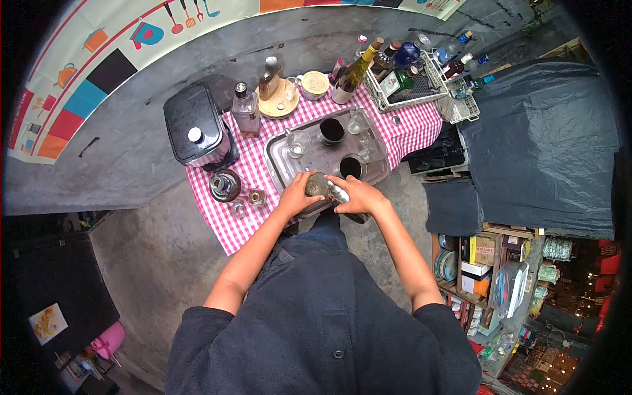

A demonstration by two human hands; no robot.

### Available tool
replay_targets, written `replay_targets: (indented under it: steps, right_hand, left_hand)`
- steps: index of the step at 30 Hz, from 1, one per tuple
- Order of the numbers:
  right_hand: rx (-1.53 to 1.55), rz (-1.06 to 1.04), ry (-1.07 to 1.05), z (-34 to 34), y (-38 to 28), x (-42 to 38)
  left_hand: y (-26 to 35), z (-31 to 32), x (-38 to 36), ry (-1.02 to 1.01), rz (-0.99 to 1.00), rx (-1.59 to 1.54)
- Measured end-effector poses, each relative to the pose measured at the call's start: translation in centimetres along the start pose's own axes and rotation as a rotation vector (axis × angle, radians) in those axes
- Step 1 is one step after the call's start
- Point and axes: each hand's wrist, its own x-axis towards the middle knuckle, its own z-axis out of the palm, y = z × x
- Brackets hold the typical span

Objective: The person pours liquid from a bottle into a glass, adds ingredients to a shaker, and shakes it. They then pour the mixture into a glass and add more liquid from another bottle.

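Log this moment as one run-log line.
left hand: on jar | right hand: on jar | place: metal tray | nearby: dark drinks

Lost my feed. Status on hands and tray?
Both hands, left hand and right hand, on a small jar over the metal tray. Two dark-filled glasses close ahead.

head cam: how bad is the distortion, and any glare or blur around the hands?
Head view: strong fisheye with black vignetted corners, and the wall banner curves. Light is soft and even, with a mild sheen on the metal tray. Left hand and right hand are reasonably sharp; the small item between them is unclear.
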Motion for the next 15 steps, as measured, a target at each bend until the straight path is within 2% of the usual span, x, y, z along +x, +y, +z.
replay_targets:
  steps: [15]
  right_hand:
    - [-0.015,0.004,-0.017,-0.36,-0.23,-0.37]
  left_hand:
    - [-0.12,0.23,-0.07,0.032,0.018,0.007]
